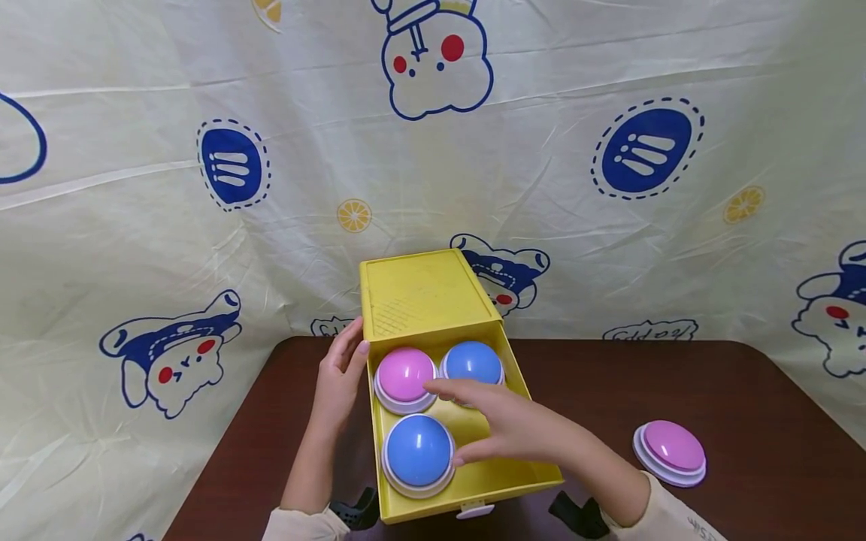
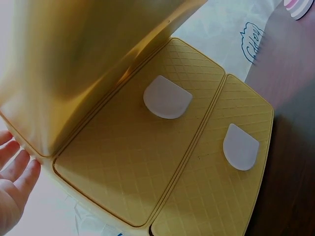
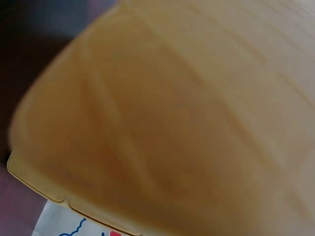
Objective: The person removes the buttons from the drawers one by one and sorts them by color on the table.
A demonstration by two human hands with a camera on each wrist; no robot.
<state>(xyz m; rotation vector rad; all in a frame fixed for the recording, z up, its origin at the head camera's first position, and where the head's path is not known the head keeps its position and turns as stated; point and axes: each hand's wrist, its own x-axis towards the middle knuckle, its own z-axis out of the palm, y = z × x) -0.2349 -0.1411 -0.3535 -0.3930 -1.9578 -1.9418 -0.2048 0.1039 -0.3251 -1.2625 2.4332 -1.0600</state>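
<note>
The left hand [image 1: 340, 373], fingers extended, should brace the rectangular yellow plastic box [image 1: 430, 293]; the right hand [image 1: 510, 422] (spread, gripping nothing) should avoid nudging the nearer blue plastic dome [image 1: 417, 451].

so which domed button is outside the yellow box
The pink domed button on the brown table, right of the box; the other pink one and both blue ones are inside.

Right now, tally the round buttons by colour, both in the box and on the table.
Pink buttons: 2 (1 in the box, 1 on the table)
Blue buttons: 2 (both in the box)
Total: 4
</note>
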